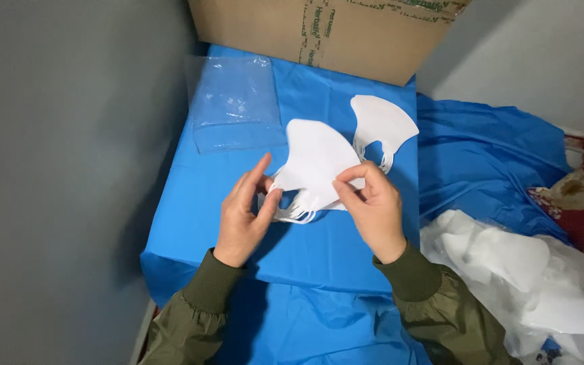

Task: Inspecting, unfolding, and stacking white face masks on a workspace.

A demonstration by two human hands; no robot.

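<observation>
Stack of white masks [315, 159] held up over blue-covered desk [190, 223].
Pinched at its lower edge between left hand [243, 215] and right hand [373, 206], fingers of both clamped on it; second mask [381, 122] and clear plastic bag [234, 101] lying just beyond.

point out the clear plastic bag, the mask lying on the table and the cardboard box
clear plastic bag [234, 101], head view, middle of the flat bag
mask lying on the table [381, 122], head view, centre of its white body
cardboard box [265, 27], head view, plain front wall
</observation>
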